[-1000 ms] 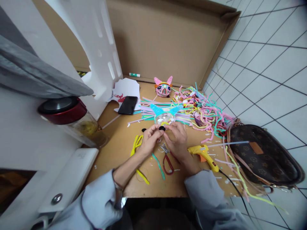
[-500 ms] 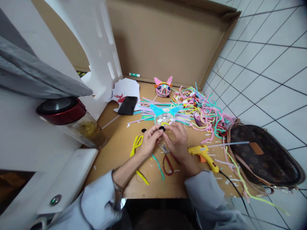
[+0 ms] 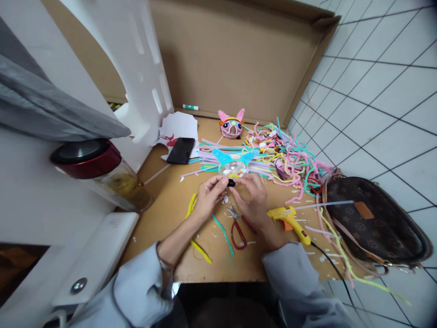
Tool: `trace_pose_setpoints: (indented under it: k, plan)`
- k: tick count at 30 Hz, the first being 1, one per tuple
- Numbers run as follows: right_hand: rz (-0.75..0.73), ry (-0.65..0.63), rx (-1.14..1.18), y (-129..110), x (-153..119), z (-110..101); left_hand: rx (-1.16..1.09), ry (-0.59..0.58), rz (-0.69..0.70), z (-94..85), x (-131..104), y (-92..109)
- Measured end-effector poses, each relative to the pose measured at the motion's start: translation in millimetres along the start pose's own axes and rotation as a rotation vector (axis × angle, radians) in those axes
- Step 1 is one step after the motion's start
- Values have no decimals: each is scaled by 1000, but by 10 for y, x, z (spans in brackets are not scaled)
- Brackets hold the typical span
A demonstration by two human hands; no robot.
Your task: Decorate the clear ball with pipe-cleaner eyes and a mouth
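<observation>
A small black rounded piece [image 3: 231, 182], perhaps coiled chenille stem, is pinched between the fingertips of both hands. My left hand [image 3: 210, 195] grips it from the left, and my right hand [image 3: 253, 197] from the right. Just beyond them lies a clear round form [image 3: 234, 168] with two blue fuzzy ears [image 3: 221, 156] and a yellow strip at its near side. Below my hands are red-handled scissors [image 3: 238, 233], blades pointing away. A teal chenille stem [image 3: 223, 234] and yellow stems [image 3: 201, 252] lie by my left forearm.
A yellow glue gun [image 3: 290, 219] lies right of my right hand, its cord trailing. Behind sit a pink-eared animal head [image 3: 231, 126] and tangled chenille stems [image 3: 297, 159]. A phone [image 3: 181, 151] rests on paper; a glass jar [image 3: 119, 182] stands left, a brown bag [image 3: 375, 218] right.
My left hand has shifted slightly and now covers the spot where a second black piece lay on the table. The held black piece has turned a little between my fingers.
</observation>
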State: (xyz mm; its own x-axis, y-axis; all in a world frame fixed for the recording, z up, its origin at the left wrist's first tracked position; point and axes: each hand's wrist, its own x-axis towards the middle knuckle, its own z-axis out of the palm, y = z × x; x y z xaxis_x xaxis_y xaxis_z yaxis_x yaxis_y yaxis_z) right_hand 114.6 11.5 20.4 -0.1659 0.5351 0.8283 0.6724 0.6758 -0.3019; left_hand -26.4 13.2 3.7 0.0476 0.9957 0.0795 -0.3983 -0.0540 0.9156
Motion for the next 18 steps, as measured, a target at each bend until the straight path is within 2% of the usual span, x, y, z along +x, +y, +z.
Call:
trace_pose_setpoints:
  k: [8,18]
  plan:
    - [-4,-35,-12,44,-33,5,116,-29,-14,-21,-2,15]
    - [-30,-45,6,16,-43,17,38,-52,-47,-4,2,-4]
